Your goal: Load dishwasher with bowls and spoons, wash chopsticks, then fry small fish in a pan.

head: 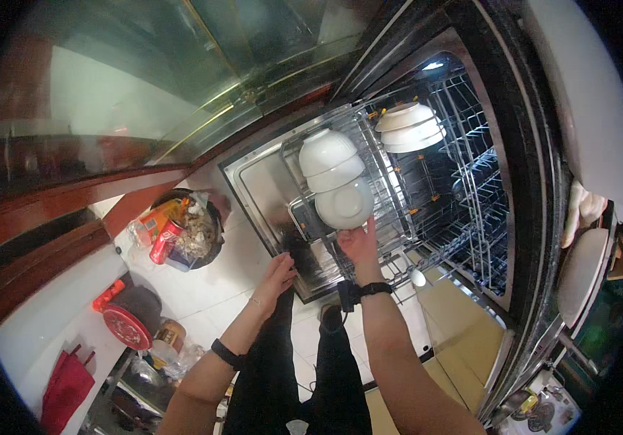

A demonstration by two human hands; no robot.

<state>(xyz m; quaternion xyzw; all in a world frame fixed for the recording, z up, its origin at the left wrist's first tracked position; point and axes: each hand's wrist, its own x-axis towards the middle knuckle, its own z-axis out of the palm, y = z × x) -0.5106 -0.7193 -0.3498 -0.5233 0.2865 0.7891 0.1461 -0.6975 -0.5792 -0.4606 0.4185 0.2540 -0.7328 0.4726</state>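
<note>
White bowls lean in the pulled-out lower rack (382, 228) of a dishwasher. The nearest white bowl (350, 204) shows its round foot towards me. My right hand (359, 244) is at this bowl's lower rim, one finger stretched up along the edge. Whether it grips the rim cannot be made out. Two more white bowls (327, 155) overlap behind it. Deeper in, a group of white bowls (410, 128) sits on its side against the tines. Over the near edge of the lowered dishwasher door (254, 163), my left hand (279, 274) hangs with loosely bent fingers, holding nothing.
A bin (219, 228) full of waste, with a red can (165, 242) on top, stands on the tiled floor to the left. Glass-fronted cabinets (181, 81) rise beyond. A red-lidded container (126, 326) sits lower left. A white spoon-like piece (417, 277) lies at the rack's near side.
</note>
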